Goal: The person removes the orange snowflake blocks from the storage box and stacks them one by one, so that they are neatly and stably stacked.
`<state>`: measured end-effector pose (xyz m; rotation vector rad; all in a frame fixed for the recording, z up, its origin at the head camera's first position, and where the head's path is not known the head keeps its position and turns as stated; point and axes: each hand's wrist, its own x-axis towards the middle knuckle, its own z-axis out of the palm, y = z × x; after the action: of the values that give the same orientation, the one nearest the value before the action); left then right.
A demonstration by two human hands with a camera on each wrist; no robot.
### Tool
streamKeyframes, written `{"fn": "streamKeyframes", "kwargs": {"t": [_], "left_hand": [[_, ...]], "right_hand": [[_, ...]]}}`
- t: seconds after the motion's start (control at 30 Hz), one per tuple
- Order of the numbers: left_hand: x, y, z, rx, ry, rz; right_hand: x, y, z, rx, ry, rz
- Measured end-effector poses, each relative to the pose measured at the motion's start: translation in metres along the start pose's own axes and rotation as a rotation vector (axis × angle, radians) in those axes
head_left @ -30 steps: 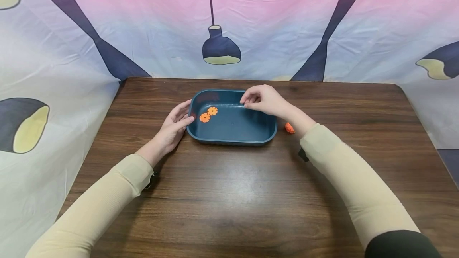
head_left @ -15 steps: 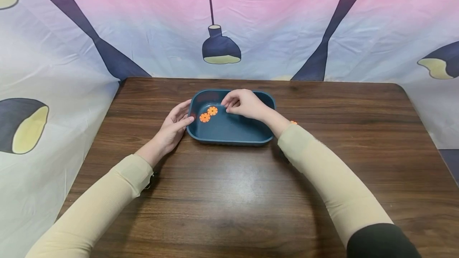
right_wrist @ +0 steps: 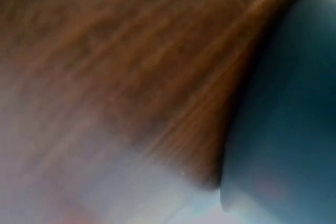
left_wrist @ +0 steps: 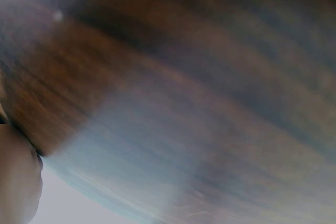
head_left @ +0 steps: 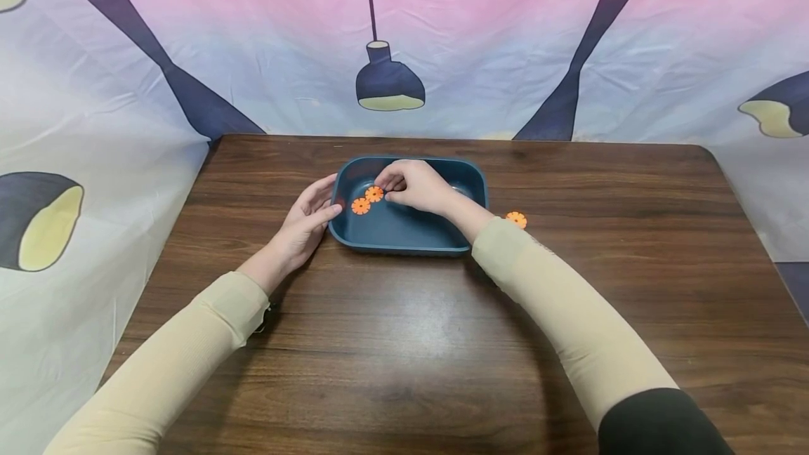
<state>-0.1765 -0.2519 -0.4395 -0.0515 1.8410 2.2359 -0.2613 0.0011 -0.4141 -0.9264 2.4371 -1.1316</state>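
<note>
A dark teal plastic tray (head_left: pixel 411 251) stands on the table. My left hand (head_left: pixel 305 221) grips its left wall, thumb over the rim and fingers outside. Two orange notched discs (head_left: pixel 361 206), like snowflake building pieces, lie side by side on the tray's floor at the left. My right hand (head_left: pixel 413 186) reaches into the tray from the right, its thumb and forefinger apart beside the farther orange disc (head_left: pixel 374 194); whether they touch it, I cannot tell. In the right wrist view the tray's side (right_wrist: pixel 283 129) shows, blurred.
Another orange notched disc (head_left: pixel 516 220) lies on the wooden table (head_left: pixel 392 357) right of the tray, close to my right sleeve (head_left: pixel 505 251). A cloth backdrop (head_left: pixel 291 41) printed with lamps hangs behind the table. The left wrist view is mostly blurred tabletop (left_wrist: pixel 131 77).
My right hand has moved left inside the tray, from near its far right side to the orange discs. The outside disc came back into view past my arm. My left hand has stayed put.
</note>
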Motion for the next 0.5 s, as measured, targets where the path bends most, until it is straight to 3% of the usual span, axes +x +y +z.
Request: {"fn": "streamKeyframes", "kwargs": {"t": [0.3, 0.5], "left_hand": [[-0.0002, -0.0001, -0.0013, 0.005, -0.002, -0.004], [0.0001, -0.0006, -0.0019, 0.014, -0.006, -0.009]], "right_hand": [[0.0037, -0.0026, 0.0081, -0.089, 0.007, 0.004], [0.0040, -0.0021, 0.0103, -0.081, -0.007, -0.002]]}}
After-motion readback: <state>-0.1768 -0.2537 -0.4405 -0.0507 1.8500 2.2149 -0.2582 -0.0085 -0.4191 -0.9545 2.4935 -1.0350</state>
